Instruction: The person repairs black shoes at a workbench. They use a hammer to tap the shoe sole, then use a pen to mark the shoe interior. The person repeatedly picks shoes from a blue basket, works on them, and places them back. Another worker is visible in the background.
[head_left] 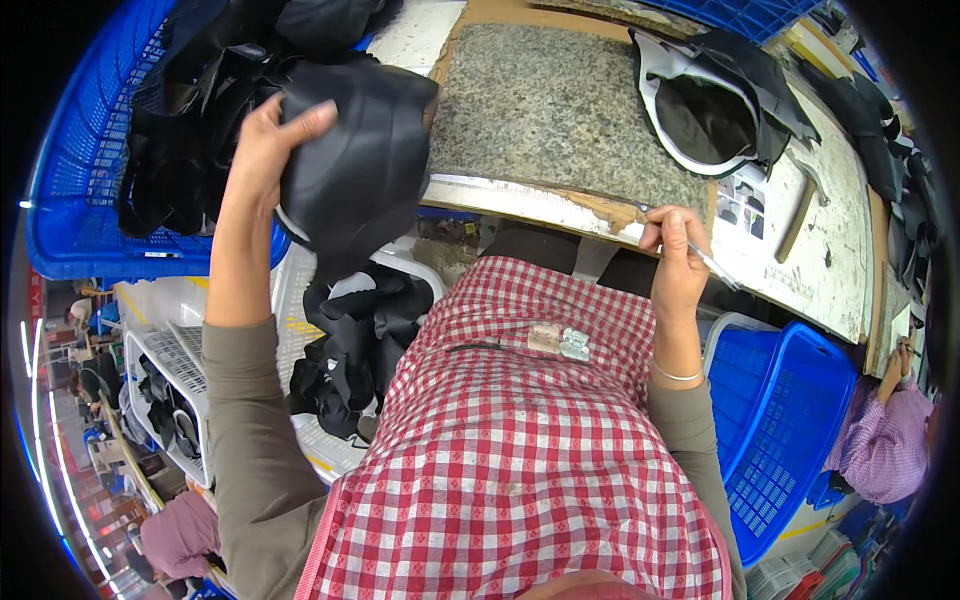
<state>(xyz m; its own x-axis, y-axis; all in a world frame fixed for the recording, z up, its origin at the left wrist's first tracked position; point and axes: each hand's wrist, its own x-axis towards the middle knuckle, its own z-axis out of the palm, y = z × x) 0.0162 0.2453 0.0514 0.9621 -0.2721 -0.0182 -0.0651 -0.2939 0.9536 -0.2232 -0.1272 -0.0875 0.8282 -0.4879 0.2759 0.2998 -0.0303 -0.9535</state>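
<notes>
One black leathery piece (pixel 358 158) hangs in the left grip (pixel 267 152); the right grip (pixel 680 262) pinches a slender tool (pixel 716 267).

A: Background, quick?
B: Hammer (pixel 797 222) lying between 2 and 3 o'clock, printed sheet (pixel 750 208) just beside it, toward 2.
A: And 4?
B: Blue basket (pixel 790 425), person in purple checked shirt (pixel 885 450) beyond.
A: 8?
B: White crate (pixel 190 345), person in mauve top (pixel 180 535) below it, facing unclear.
</notes>
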